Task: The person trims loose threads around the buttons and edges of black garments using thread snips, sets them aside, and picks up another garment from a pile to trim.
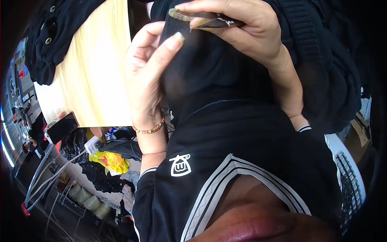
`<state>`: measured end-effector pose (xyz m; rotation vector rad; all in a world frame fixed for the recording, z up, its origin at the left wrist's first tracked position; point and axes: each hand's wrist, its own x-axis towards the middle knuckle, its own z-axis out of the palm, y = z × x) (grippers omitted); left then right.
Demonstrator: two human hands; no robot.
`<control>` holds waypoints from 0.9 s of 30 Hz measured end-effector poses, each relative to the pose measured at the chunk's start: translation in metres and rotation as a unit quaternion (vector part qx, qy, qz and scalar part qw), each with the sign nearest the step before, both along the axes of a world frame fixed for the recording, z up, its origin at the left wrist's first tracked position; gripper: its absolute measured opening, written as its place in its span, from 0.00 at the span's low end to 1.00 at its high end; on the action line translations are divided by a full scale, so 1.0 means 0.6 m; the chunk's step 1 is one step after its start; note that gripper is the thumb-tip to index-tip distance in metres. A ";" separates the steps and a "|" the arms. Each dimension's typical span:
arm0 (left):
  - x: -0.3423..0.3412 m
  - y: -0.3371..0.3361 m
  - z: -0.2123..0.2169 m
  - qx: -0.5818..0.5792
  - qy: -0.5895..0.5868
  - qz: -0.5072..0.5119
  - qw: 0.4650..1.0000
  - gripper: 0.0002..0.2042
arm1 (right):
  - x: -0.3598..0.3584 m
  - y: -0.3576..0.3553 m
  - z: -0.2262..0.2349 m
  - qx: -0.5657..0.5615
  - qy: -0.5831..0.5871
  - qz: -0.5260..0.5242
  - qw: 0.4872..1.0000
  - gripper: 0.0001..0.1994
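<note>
Looking down through the head view, I am seeing the left hand [151,66] pinching the edge of a black cloth [173,30], thumb on the near face and fingers curled behind. That grip is probably steadying the edge beside the other hand. The right hand [252,34] is closing thumb and forefinger on a slim metal tool, seemingly snips [219,20]; its rounded end is sitting at the fingertips, just beyond the left thumb. Holding it so close to the tips is likely giving finer control. The cloth is lying between the hands, against a black top [250,137], and I cannot tell where all its edges are running.

Left of the left hand, a pale table [100,68] is bearing bunched dark clothing [44,44], and a phone [63,128] is resting by its near edge.

As for containers, a yellow plastic bag [109,161] is slumping below and left of the left wrist, with a black plastic bag [74,143] beside it; I cannot tell what either is holding. Farther below that hand, a rack [66,197] is standing near pale rounded bundles [86,199].
</note>
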<state>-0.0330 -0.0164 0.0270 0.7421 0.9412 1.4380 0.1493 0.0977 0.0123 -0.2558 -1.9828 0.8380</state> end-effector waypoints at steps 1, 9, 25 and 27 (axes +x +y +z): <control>-0.001 0.001 -0.003 -0.001 0.002 -0.002 1.000 0.12 | -0.002 -0.001 0.000 0.010 0.012 0.009 1.000 0.20; 0.028 0.014 -0.007 0.073 0.153 0.048 0.984 0.18 | -0.014 -0.015 -0.011 -0.023 0.096 -0.046 0.994 0.16; 0.032 0.025 -0.017 0.102 0.116 0.083 0.984 0.18 | 0.027 -0.046 0.028 0.050 -0.054 -0.177 0.981 0.18; 0.035 0.024 -0.015 0.096 0.115 0.084 0.985 0.18 | 0.026 -0.047 0.029 0.063 -0.057 -0.185 0.979 0.18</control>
